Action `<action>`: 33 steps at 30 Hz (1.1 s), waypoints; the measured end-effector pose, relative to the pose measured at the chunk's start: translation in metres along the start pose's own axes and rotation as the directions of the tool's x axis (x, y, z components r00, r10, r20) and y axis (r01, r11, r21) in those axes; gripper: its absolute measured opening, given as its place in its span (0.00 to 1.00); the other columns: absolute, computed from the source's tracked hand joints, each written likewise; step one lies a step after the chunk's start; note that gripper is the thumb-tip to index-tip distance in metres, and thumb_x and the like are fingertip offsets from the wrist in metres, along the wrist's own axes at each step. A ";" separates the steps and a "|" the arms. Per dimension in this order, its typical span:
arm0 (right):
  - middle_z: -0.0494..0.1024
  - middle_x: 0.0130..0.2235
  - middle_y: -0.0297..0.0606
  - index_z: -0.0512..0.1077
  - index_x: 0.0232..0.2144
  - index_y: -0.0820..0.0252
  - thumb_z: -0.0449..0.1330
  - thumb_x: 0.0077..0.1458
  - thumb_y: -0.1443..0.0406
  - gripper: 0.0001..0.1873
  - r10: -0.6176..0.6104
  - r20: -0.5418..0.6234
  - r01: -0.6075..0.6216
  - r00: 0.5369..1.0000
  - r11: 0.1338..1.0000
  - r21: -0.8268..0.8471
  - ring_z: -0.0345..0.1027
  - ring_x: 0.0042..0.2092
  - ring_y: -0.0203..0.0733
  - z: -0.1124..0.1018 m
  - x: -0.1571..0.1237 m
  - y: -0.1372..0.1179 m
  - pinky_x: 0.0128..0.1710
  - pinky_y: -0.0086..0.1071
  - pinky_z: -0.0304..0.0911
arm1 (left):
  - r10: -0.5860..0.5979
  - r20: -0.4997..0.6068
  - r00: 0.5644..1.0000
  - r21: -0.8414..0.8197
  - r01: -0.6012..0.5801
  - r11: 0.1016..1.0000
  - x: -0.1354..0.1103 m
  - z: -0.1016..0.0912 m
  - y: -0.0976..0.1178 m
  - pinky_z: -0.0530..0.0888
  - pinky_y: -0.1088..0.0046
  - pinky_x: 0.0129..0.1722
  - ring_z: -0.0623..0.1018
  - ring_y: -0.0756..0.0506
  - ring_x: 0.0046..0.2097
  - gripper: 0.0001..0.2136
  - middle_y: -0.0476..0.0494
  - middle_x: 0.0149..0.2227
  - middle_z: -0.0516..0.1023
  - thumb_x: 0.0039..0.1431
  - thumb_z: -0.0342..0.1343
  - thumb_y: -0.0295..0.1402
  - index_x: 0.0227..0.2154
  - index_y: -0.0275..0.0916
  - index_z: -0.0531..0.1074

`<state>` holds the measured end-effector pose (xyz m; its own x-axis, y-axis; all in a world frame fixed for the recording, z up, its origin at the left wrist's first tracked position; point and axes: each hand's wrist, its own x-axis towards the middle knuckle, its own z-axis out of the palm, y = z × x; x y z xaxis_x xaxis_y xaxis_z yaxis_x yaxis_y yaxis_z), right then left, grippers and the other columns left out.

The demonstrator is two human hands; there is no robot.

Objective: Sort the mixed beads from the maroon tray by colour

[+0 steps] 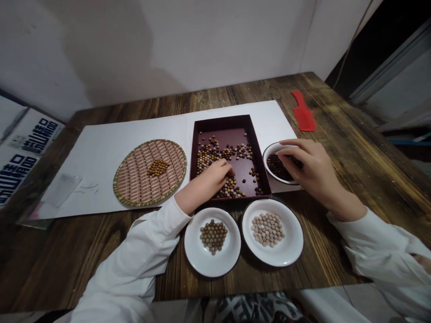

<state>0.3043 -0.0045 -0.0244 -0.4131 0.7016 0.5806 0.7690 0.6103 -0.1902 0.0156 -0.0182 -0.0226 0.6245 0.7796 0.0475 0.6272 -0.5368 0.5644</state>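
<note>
On the table (350, 148), the bowl (271, 150) stands by the box (241, 171), seemingly for easy reach, right hand (314, 169) fingertips narrowly parted, left hand (214, 176) curled over beads (208, 155), grip hidden.

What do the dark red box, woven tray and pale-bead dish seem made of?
Dark red box: smooth walls; card or plastic, can't tell which. Woven tray: matte, probably bamboo or plastic strips, from the weave. Pale-bead dish: glossy white, likely enamelled metal or ceramic, given highlights and dark rim.
</note>
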 end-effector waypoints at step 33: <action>0.80 0.46 0.42 0.72 0.41 0.54 0.63 0.58 0.67 0.08 -0.243 -0.116 0.266 0.963 0.925 0.272 0.74 0.47 0.43 -0.001 0.000 -0.082 0.44 0.40 0.64 | -0.053 0.205 0.977 -0.844 0.204 0.495 0.004 -0.025 0.021 0.74 0.75 0.42 0.78 0.53 0.37 0.10 0.49 0.33 0.79 0.50 0.65 0.24 0.34 0.34 0.72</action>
<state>0.2415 -0.0550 -0.0082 -0.5277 0.4849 0.6974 0.4691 0.8509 -0.2366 0.0195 -0.0187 0.0100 0.6728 0.7239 -0.1524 0.0450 0.1655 0.9852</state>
